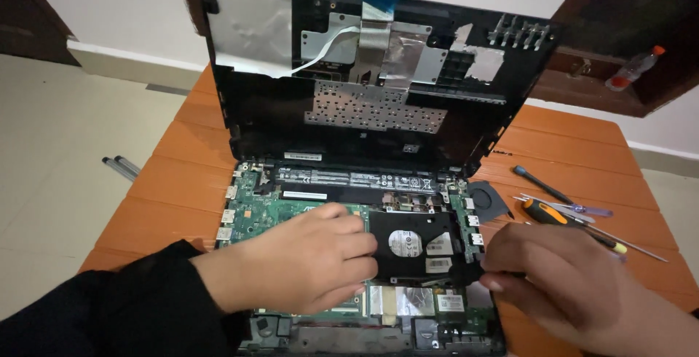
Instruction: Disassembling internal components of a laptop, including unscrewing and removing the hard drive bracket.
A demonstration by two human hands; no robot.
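An opened laptop lies on the orange table, its black top cover (pixel 364 73) tilted upright behind the exposed green circuit board (pixel 255 211). My left hand (pixel 306 259) rests on the board and its fingers grip the left edge of the black hard drive (pixel 411 244). My right hand (pixel 575 284) holds the drive's lower right corner at the laptop's right side. The drive sits slightly tilted in its bay. A long black battery bar (pixel 357 179) runs across behind it.
A small black fan (pixel 486 198) lies right of the laptop. Screwdrivers lie further right: a black one (pixel 540 184), an orange-handled one (pixel 561 218), and a thin clear one (pixel 575 208). A plastic bottle (pixel 635 69) sits on a dark shelf. Two pens (pixel 120 166) lie on the floor.
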